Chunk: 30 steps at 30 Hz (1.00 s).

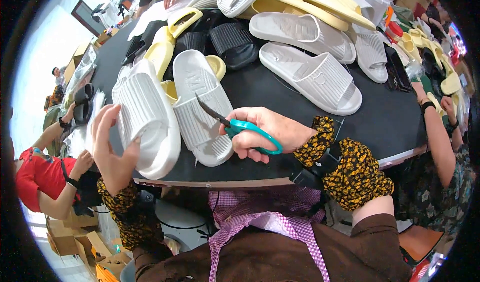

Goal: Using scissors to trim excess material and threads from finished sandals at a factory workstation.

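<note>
My right hand [267, 129] is closed around a pair of scissors [256, 128] with teal handles and dark blades. The blades point up and left over the strap of a white ribbed slide slipper [205, 122]. To its left another white slide slipper [142, 104] stands with its open end toward me. My left hand [114, 149] is at the outer side of that left slipper, fingers apart and curved, the thumb against the edge of its strap. Whether the fingertips press on it is hard to tell.
Two more white slippers [312, 77] lie right of centre on the black table [280, 167]. Black slippers [232, 44] and pale yellow ones [320, 4] are heaped at the back. A person in red [50, 182] sits at left; another person's arm [440, 132] is at right.
</note>
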Tool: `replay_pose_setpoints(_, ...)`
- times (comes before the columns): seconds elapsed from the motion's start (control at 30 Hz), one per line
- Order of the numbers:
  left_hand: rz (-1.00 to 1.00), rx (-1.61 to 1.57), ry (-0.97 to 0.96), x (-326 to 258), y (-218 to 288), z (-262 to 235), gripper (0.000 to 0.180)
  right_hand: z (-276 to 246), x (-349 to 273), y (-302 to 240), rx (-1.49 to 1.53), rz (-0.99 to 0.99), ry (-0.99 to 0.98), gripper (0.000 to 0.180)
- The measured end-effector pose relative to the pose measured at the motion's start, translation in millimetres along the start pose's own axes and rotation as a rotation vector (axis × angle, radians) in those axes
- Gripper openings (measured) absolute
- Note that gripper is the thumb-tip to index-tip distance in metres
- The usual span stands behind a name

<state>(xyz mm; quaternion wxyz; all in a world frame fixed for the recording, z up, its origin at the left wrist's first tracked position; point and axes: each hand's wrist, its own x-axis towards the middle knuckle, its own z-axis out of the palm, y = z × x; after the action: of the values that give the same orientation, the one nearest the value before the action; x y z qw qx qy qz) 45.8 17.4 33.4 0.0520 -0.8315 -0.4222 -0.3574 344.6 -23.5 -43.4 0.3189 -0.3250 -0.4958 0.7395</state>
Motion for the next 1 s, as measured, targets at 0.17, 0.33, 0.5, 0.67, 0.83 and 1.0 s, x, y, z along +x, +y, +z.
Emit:
replay_pose_setpoints(0.17,-0.004,-0.061,-0.026,-25,-9,0,0.059,0,1,4,0.013,0.009,-0.134,0.036)
replay_pose_setpoints(0.33,0.001,-0.136,0.001,-44,-16,-6,0.061,10,0,14,0.033,0.008,-0.264,0.041)
replay_pose_setpoints(0.5,0.033,-0.099,-0.030,-58,-17,-14,0.063,26,7,8,0.112,0.080,-0.287,0.040)
replay_pose_setpoints(0.67,0.037,-0.133,0.001,-73,-19,-20,0.065,33,17,1,0.145,0.118,-0.296,0.038)
replay_pose_setpoints(0.83,0.098,-0.086,-0.036,-88,-11,-24,0.066,34,23,3,0.142,0.153,-0.235,0.036)
replay_pose_setpoints(1.0,0.067,-0.008,-0.041,-102,-11,-28,0.068,37,27,2,0.166,0.160,-0.195,0.035)
